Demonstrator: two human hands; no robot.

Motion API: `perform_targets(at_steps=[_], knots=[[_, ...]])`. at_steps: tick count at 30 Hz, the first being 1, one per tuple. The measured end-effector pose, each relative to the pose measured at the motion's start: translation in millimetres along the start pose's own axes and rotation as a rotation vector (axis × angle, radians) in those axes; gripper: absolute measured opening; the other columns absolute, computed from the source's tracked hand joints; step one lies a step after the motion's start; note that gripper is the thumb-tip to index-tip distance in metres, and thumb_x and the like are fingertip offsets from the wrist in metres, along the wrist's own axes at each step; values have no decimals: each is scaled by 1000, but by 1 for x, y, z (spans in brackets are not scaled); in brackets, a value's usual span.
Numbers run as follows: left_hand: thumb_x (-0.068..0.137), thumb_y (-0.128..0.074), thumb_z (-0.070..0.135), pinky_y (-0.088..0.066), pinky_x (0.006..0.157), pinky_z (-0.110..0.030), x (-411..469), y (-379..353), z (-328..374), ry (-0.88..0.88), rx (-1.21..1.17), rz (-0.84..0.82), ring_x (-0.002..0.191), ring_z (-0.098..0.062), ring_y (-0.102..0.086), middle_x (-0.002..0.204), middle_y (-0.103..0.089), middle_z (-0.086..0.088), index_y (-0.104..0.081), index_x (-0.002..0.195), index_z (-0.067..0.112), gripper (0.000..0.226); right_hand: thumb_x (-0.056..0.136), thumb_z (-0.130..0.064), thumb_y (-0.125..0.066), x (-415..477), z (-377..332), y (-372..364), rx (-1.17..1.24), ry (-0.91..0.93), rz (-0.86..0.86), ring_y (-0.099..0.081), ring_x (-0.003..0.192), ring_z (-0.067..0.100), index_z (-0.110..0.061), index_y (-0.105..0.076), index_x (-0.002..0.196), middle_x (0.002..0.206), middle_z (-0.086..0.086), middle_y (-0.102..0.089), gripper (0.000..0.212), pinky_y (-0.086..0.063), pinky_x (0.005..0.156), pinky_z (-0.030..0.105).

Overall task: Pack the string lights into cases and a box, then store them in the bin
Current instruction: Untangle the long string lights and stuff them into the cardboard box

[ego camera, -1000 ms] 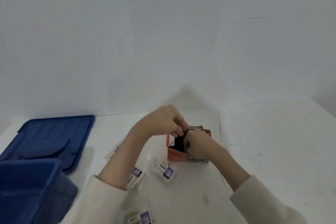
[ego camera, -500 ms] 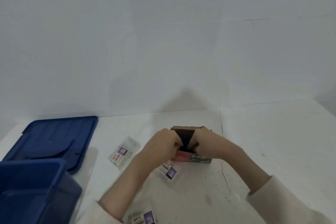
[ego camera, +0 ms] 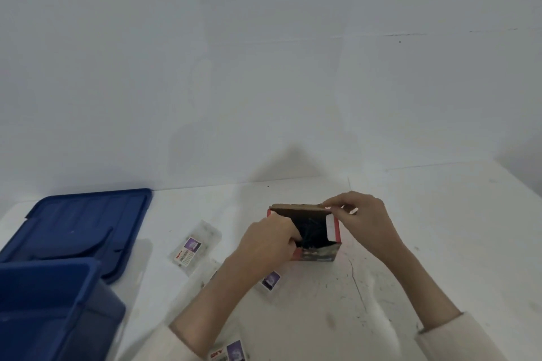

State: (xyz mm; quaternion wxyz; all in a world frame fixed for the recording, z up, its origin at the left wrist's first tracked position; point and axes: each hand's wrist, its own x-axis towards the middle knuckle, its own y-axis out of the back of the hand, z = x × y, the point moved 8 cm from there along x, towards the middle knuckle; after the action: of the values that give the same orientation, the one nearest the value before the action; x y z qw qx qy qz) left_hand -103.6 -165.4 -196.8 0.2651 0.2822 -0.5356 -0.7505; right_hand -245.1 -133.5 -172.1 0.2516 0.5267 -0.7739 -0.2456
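Left hand (ego camera: 268,243), fingers curled, grips dark string lights (ego camera: 311,231) inside a small red cardboard box (ego camera: 319,255); right hand (ego camera: 362,223) fingers pinch its brown flap (ego camera: 299,207), which may trap loose wire.

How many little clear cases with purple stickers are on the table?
3. One clear case lies right of the blue lid, one peeks out beneath the left forearm by the red box, one sits at the picture's bottom edge. Another may hide under that arm.
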Motion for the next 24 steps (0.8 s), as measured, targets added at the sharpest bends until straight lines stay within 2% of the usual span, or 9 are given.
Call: perform_targets(at_steps=[3,5,8,10,14,17,19,22,24], knots=[[91,-42,9,-45,80,-29,1,2,0,17,6,33,111,-20,-51,120,-57,-2,-65,117,23,38,87,-7,-60,-2,10,-1,40,-38,35,-54,72,1,-23,-72,88,85,-9,-64,20,-40,62,1],[91,-45,11,-44,77,-29,2,5,-4,68,-26,64,104,-22,-56,116,-59,-4,-66,113,23,33,87,-12,-62,-5,9,-2,-3,-15,69,-53,72,2,-26,-69,91,87,-8,-61,16,-39,60,4],[87,-53,13,-39,68,-27,3,9,-8,113,-79,111,95,-23,-58,107,-62,-5,-60,100,22,18,84,-12,-65,-12,-11,-9,-68,165,63,-52,72,1,-19,-71,90,82,-8,-57,11,-39,63,8],[85,-54,13,-37,67,-28,3,10,-7,108,-82,116,95,-24,-57,106,-61,-5,-57,96,21,14,84,-9,-65,-17,-25,-25,-60,238,-107,-53,73,3,-14,-73,87,81,-6,-62,11,-43,67,12],[84,-53,12,-41,73,-30,3,12,-5,110,-74,98,98,-24,-57,108,-60,-4,-60,96,20,16,81,-3,-61,-10,-23,-67,-244,146,-499,-55,78,11,-7,-76,90,90,5,-72,18,-40,66,9],[83,-53,14,-39,69,-30,2,12,-6,93,-86,104,96,-25,-56,103,-61,-4,-59,90,20,11,82,4,-52,2,-18,-86,-339,22,-584,-53,77,19,3,-69,93,90,16,-68,20,-40,62,16],[82,-54,14,-37,66,-28,0,13,-7,69,-108,133,93,-24,-56,99,-61,-3,-57,86,19,7,83,7,-48,3,-22,-95,-367,19,-599,-52,78,21,4,-64,97,82,13,-61,21,-40,60,19],[82,-56,17,-38,67,-28,-5,19,-9,40,-117,191,91,-22,-57,97,-63,0,-56,89,19,7,85,4,-48,3,-25,-100,-377,60,-606,-59,86,27,1,-64,99,91,14,-65,22,-47,72,26],[84,-59,22,-40,71,-28,-9,27,-11,32,-166,235,89,-18,-57,96,-66,5,-58,90,21,6,86,-1,-51,4,-20,-97,-378,46,-623,-57,78,21,-5,-68,96,91,10,-66,20,-48,72,25]])
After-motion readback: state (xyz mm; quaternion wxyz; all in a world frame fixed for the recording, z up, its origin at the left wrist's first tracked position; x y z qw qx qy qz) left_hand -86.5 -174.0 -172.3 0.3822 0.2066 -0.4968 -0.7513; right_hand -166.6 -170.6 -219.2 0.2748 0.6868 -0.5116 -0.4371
